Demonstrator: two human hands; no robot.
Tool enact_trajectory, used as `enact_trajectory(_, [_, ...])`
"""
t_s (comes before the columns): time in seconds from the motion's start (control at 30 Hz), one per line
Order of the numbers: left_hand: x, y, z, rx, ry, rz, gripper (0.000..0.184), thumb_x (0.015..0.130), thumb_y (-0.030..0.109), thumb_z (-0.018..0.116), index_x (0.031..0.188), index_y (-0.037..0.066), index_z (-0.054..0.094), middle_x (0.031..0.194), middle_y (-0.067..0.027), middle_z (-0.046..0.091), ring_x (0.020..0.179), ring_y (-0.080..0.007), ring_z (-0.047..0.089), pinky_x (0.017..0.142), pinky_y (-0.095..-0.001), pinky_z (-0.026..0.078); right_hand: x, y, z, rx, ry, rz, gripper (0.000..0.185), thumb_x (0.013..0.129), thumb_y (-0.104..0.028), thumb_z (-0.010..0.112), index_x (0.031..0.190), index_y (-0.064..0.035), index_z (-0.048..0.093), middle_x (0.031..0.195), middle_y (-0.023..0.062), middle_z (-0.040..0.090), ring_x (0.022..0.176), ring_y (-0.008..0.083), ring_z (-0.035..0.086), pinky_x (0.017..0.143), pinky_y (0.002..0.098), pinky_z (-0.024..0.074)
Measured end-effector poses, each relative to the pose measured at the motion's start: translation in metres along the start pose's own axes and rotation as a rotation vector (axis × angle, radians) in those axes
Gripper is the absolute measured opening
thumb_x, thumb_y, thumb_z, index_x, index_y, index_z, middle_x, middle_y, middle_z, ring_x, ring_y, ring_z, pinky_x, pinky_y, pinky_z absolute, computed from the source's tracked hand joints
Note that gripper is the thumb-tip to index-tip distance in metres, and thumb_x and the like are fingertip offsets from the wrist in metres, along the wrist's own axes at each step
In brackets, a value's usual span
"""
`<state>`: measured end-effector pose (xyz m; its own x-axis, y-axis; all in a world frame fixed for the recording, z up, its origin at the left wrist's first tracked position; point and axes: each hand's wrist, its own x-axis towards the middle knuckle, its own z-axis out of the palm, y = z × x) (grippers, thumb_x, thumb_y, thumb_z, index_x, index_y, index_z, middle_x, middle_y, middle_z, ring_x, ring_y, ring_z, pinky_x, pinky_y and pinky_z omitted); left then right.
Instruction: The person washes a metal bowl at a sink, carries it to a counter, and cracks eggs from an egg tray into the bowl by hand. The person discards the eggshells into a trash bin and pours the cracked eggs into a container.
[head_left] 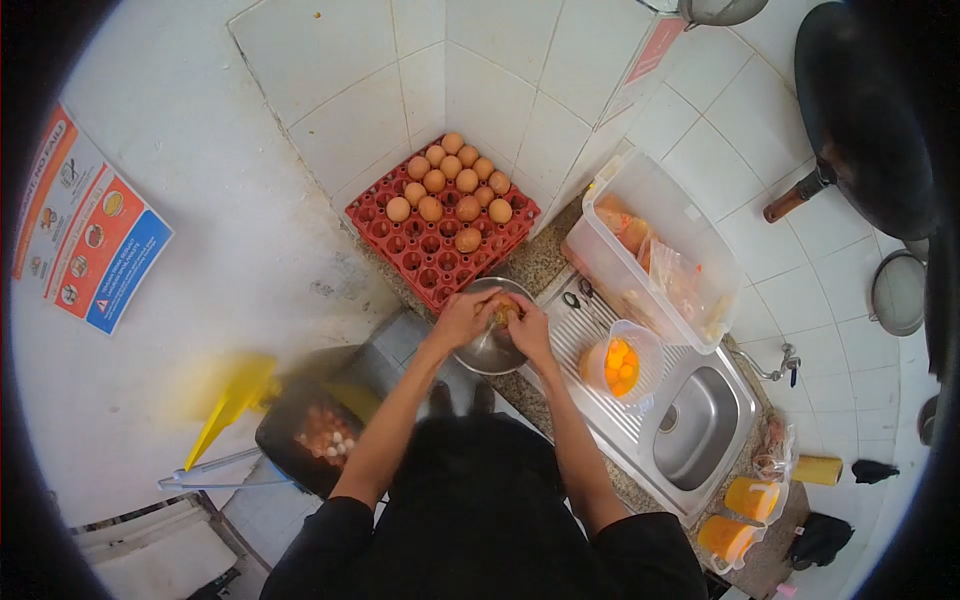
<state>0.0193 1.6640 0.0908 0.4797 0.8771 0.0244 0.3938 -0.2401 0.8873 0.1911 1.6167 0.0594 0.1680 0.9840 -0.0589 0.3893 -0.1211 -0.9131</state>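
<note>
Left hand (pixel 466 318) and right hand (pixel 530 328) both have fingers curled in, gripping one egg (pixel 503 309) between them over the metal bowl (pixel 490 358). Red egg tray (pixel 437 278) just beyond bowl; yolk container (pixel 592 370) right, on drainboard (pixel 570 345).

Two hands (pixel 470 316), one metal bowl (pixel 488 357), two orange-filled jugs (pixel 752 497), one sink (pixel 695 440), one tap (pixel 789 361)

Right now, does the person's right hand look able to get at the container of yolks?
Probably yes: the container of yolks stands nearby, apparently open-topped, with nothing visible blocking the way. The right hand seems occupied with an egg over the bowl, though.
</note>
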Motion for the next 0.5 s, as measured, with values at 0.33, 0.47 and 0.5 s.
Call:
enact_trajectory(0.33, [-0.016,0.017,0.008,0.127,0.218,0.124,0.034,0.093,0.019,0.066,0.126,0.009,0.066,0.086,-0.0162,0.068,0.068,-0.0216,0.066,0.067,-0.0347,0.051,-0.013,-0.023,-0.021,-0.103,0.023,-0.232,0.048,0.079,0.009,0.053,0.125,0.0034,0.061,0.117,0.026,0.063,0.105,0.041,0.064,0.09,0.0412,0.0514])
enact_trajectory(0.47, [-0.022,0.009,0.023,-0.327,0.242,-0.136,0.039,0.095,0.025,0.067,0.128,0.005,0.062,0.085,-0.0072,0.068,0.065,-0.0111,0.062,0.059,-0.028,0.05,-0.018,-0.028,-0.021,0.065,-0.007,-0.147,0.049,0.089,0.005,0.052,0.137,0.002,0.051,0.127,0.0223,0.061,0.113,0.0309,0.063,0.095,0.0353,0.0498])
enact_trajectory(0.5, [-0.023,0.007,0.027,-0.505,0.258,-0.209,0.041,0.096,0.028,0.067,0.129,0.004,0.061,0.083,-0.0045,0.068,0.064,-0.0089,0.06,0.056,-0.0261,0.049,-0.019,-0.028,-0.02,0.115,-0.026,-0.117,0.05,0.093,0.003,0.052,0.142,0.0008,0.047,0.132,0.0208,0.06,0.117,0.0267,0.062,0.097,0.0323,0.0488])
